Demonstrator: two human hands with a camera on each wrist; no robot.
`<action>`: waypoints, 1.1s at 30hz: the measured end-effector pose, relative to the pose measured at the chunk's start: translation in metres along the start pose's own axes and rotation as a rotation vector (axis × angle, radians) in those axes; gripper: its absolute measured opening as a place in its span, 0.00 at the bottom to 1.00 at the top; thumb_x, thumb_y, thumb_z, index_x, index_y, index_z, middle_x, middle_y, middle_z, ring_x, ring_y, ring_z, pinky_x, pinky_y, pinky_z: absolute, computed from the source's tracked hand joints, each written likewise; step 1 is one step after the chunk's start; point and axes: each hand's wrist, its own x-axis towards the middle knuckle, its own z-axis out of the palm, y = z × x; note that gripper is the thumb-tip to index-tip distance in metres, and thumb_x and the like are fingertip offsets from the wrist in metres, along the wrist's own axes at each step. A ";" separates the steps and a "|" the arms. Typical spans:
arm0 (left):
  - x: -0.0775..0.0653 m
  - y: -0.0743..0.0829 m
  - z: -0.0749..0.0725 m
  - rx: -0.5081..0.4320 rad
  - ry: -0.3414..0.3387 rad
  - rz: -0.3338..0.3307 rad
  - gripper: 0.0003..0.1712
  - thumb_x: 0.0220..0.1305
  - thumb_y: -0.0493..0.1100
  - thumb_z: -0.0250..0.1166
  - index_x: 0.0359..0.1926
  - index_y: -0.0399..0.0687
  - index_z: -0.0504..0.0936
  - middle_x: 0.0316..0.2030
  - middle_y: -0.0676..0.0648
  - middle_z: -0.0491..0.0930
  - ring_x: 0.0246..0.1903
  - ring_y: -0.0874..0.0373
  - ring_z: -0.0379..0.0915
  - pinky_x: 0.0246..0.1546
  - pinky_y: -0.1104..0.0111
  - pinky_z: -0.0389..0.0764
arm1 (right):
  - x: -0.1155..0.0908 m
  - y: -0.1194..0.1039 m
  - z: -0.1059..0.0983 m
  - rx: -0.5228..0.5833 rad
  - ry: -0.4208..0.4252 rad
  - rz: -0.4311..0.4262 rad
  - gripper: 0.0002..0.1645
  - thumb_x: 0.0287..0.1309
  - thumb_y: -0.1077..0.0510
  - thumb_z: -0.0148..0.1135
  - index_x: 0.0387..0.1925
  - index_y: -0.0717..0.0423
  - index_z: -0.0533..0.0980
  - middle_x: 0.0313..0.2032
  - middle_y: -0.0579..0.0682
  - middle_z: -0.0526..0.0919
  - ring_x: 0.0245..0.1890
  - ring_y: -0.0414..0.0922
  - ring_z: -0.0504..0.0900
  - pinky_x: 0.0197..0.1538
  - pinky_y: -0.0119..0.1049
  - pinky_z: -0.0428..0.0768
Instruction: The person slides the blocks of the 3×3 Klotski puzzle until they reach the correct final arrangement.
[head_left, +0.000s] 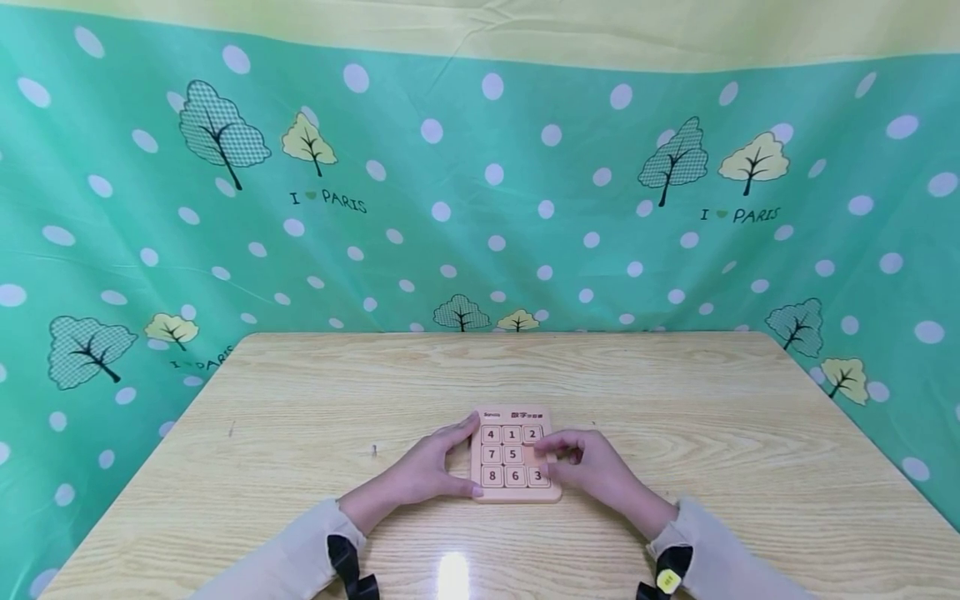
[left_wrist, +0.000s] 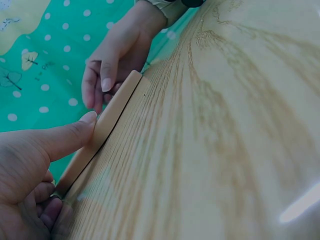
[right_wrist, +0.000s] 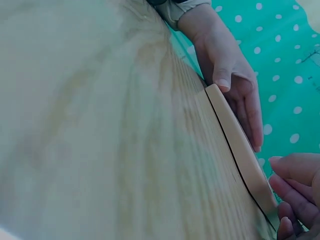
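Note:
A pale pink number sliding puzzle [head_left: 517,494] lies flat on the table, its several numbered tiles in a square frame. Rows read 4, 1, 2, then 7, 5 and a gap at the right, then 8, 6, 3. My left hand [head_left: 429,467] holds the frame's left side, thumb at the lower left corner and fingers toward the upper left one. Over the puzzle's right side is my right hand [head_left: 592,467], index fingertip by the gap below tile 2 and thumb at tile 3. Both wrist views show only the puzzle's side edge [left_wrist: 107,120], with its face hidden.
The wood-grain table [head_left: 337,375] extends around the puzzle. Behind it hangs a green dotted cloth [head_left: 525,217] printed with trees. Black straps [head_left: 345,562] circle both wrists over light sleeves. A bright reflection shows on the tabletop near the front.

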 end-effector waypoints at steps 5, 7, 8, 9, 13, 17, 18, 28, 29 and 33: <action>-0.001 0.001 0.000 -0.009 -0.001 0.003 0.58 0.42 0.52 0.76 0.71 0.43 0.55 0.72 0.48 0.51 0.71 0.48 0.45 0.70 0.53 0.48 | -0.006 0.000 0.001 0.033 -0.017 0.006 0.19 0.45 0.58 0.72 0.42 0.57 0.81 0.40 0.51 0.84 0.30 0.41 0.71 0.31 0.27 0.71; -0.001 0.001 0.000 -0.008 -0.001 0.005 0.58 0.42 0.52 0.76 0.71 0.43 0.55 0.72 0.48 0.51 0.71 0.49 0.45 0.70 0.53 0.48 | -0.008 0.001 0.001 0.028 -0.024 0.007 0.18 0.45 0.59 0.72 0.42 0.58 0.81 0.39 0.51 0.84 0.28 0.40 0.70 0.30 0.26 0.70; -0.001 0.001 0.000 -0.007 -0.001 0.005 0.58 0.42 0.52 0.77 0.71 0.43 0.55 0.72 0.48 0.51 0.71 0.49 0.45 0.70 0.53 0.48 | -0.008 0.001 0.001 0.022 -0.027 0.005 0.18 0.44 0.59 0.72 0.41 0.58 0.81 0.39 0.51 0.84 0.28 0.40 0.70 0.30 0.26 0.70; -0.001 0.001 0.000 -0.007 -0.001 0.005 0.58 0.42 0.52 0.77 0.71 0.43 0.55 0.72 0.48 0.51 0.71 0.49 0.45 0.70 0.54 0.48 | -0.008 0.002 0.001 0.014 -0.029 0.003 0.18 0.44 0.59 0.72 0.41 0.58 0.81 0.38 0.50 0.84 0.28 0.39 0.70 0.30 0.26 0.70; -0.001 0.001 0.000 -0.006 -0.001 0.006 0.58 0.43 0.52 0.76 0.71 0.43 0.55 0.72 0.48 0.51 0.71 0.48 0.45 0.70 0.53 0.48 | -0.009 0.003 0.002 -0.014 -0.033 -0.012 0.18 0.43 0.60 0.73 0.40 0.57 0.81 0.37 0.49 0.84 0.28 0.39 0.70 0.30 0.26 0.70; -0.001 0.001 0.000 0.001 0.001 0.004 0.58 0.43 0.52 0.76 0.71 0.43 0.55 0.72 0.47 0.51 0.71 0.48 0.45 0.70 0.53 0.48 | -0.008 0.002 0.003 -0.031 -0.022 -0.027 0.18 0.43 0.59 0.73 0.41 0.56 0.81 0.37 0.48 0.83 0.29 0.40 0.70 0.31 0.26 0.70; -0.001 0.001 0.000 0.003 0.002 0.004 0.58 0.42 0.53 0.76 0.71 0.43 0.55 0.72 0.47 0.51 0.71 0.48 0.46 0.70 0.52 0.48 | -0.008 0.002 0.003 -0.035 -0.018 -0.031 0.19 0.43 0.59 0.73 0.41 0.55 0.81 0.37 0.48 0.83 0.30 0.41 0.70 0.32 0.26 0.70; -0.001 0.001 0.000 -0.006 -0.002 0.003 0.58 0.42 0.52 0.76 0.71 0.43 0.55 0.72 0.47 0.51 0.71 0.48 0.45 0.70 0.52 0.48 | 0.000 0.002 0.004 -0.082 0.018 -0.033 0.18 0.44 0.58 0.72 0.41 0.53 0.81 0.38 0.46 0.84 0.31 0.42 0.71 0.33 0.27 0.71; -0.001 0.001 0.000 -0.006 -0.002 0.002 0.58 0.42 0.52 0.76 0.71 0.43 0.55 0.72 0.47 0.51 0.71 0.48 0.45 0.70 0.52 0.48 | 0.001 0.002 0.003 -0.081 0.019 -0.033 0.17 0.45 0.58 0.72 0.41 0.54 0.81 0.38 0.46 0.84 0.31 0.42 0.71 0.33 0.27 0.71; -0.001 0.002 0.000 -0.007 -0.002 0.002 0.58 0.42 0.52 0.76 0.71 0.43 0.55 0.72 0.47 0.51 0.71 0.48 0.45 0.70 0.52 0.48 | 0.004 0.001 0.003 -0.074 0.022 -0.036 0.17 0.46 0.59 0.72 0.41 0.53 0.81 0.38 0.46 0.84 0.31 0.42 0.71 0.33 0.28 0.70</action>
